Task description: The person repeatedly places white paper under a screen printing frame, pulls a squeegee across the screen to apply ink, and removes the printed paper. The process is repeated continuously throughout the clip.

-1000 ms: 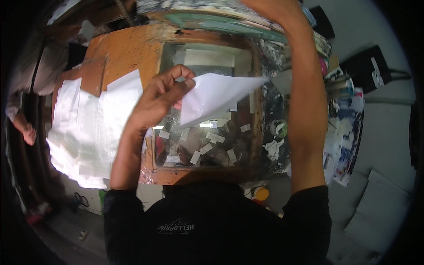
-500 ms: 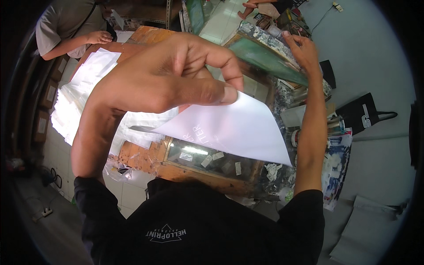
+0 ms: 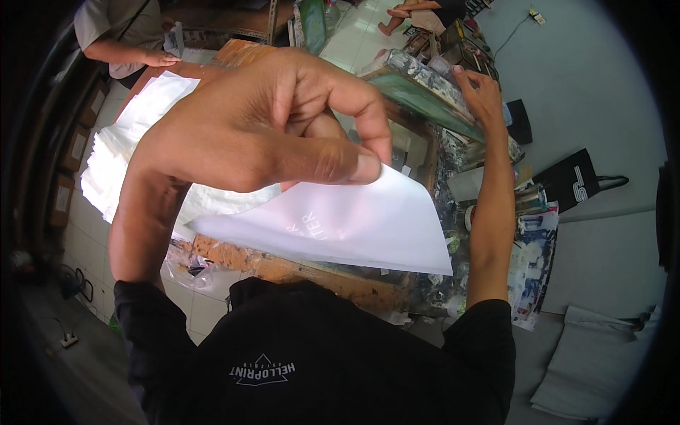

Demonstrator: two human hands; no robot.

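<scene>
My left hand (image 3: 269, 120) is raised close to the camera and pinches a white sheet of paper (image 3: 340, 227) between thumb and fingers; faint print shows through the sheet. My right hand (image 3: 482, 95) reaches far forward and holds the raised edge of a green-framed printing screen (image 3: 418, 88), which is tilted up over a paint-stained wooden worktable (image 3: 297, 269). The sheet hides most of the table surface beneath it.
A stack of white sheets (image 3: 134, 142) lies on the table's left. Another person (image 3: 120, 35) stands at the far left with a hand on the table. A black bag (image 3: 574, 180) leans on the grey wall at right; paint-smeared papers (image 3: 531, 262) hang nearby.
My left hand has lifted the white sheet from over the table up close to the camera. My right hand still holds the screen frame up.
</scene>
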